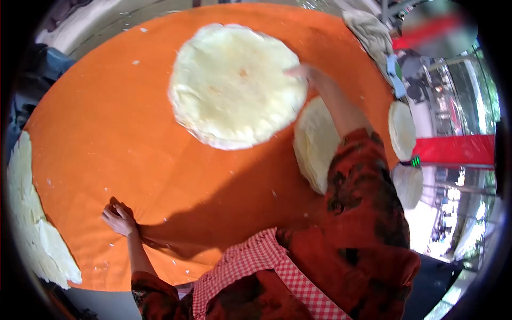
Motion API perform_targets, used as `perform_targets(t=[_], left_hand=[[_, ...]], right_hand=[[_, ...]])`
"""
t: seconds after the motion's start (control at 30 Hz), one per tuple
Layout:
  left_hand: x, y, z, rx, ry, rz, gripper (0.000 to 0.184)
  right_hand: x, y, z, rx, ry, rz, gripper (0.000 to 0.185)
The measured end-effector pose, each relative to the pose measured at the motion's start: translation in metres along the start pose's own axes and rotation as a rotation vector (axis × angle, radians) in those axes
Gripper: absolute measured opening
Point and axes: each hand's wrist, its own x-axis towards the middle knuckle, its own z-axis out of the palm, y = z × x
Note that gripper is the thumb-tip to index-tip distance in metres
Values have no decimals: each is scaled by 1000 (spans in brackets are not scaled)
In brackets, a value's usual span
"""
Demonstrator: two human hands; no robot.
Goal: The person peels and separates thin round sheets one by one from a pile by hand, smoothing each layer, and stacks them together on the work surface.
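Note:
A wide round stack of pale, thin flatbreads (234, 90) lies on the orange cloth (106, 133), with small brownish spots near its middle. My right hand (301, 74) reaches over the stack's right edge; motion blurs its fingers, so their grip cannot be made out. At the lower left, my left hand (118, 218) is closed on the orange cloth, which creases around it. Partly hidden under my right forearm is a second pile of flatbreads (314, 144).
More flatbread sheets (37, 224) overlap along the left edge. Two smaller round piles (401, 129) stand off the right edge, near a red band (453, 151). A crumpled greyish cloth (370, 37) lies at the upper right. White flakes dot the orange cloth.

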Motion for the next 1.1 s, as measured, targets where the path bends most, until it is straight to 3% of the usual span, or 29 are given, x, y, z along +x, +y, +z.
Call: perform_targets(t=[0.07,0.13,0.17,0.23,0.3,0.37,0.4,0.47,0.5,0.57,0.63,0.7,0.83,0.87,0.97,1.03,1.1], left_hand=[[-1,-5,1,50,-15,-14,34],[-2,-2,3,43,-1,-15,34],[-1,-5,2,43,-5,-11,34],[1,-6,2,75,-13,-17,36],[-1,-1,-2,116,-24,-27,37],[4,-5,1,119,-96,-71,42],[4,-2,-3,94,-70,-54,36],[-2,-15,4,-79,15,-47,29],[-6,-34,13,-361,-128,-138,22],[-59,14,-37,-877,-170,-318,13],[-131,61,-94,-1084,-270,-396,6],[-195,81,-124,-1193,-275,-518,5],[-274,104,-172,-1270,-351,-861,7],[-287,116,-179,-1281,-385,-858,9],[-304,155,-185,-1415,-477,-890,20],[-301,183,-188,-1525,-489,-945,22],[-299,189,-183,-1501,-535,-930,23]], right_hand=[[-14,-38,21,-6,26,-67,39],[-30,-71,44,-77,-83,-446,30],[-104,-106,83,-347,36,-577,28],[-99,-141,100,-262,132,-498,30],[-129,-125,89,-154,-277,-924,48],[-215,-131,149,259,209,-387,34],[-278,-92,175,-187,297,-775,35],[-311,-18,192,163,139,-731,36],[-328,20,201,338,71,-701,37],[-339,94,225,796,-69,-308,35],[-304,211,239,722,63,-97,35],[-297,261,253,771,58,-11,29],[-281,275,237,559,6,7,18],[-293,262,235,641,-42,81,19],[-274,281,223,464,27,79,20],[-296,273,229,456,-44,-319,27],[-310,244,231,744,0,-54,33]])
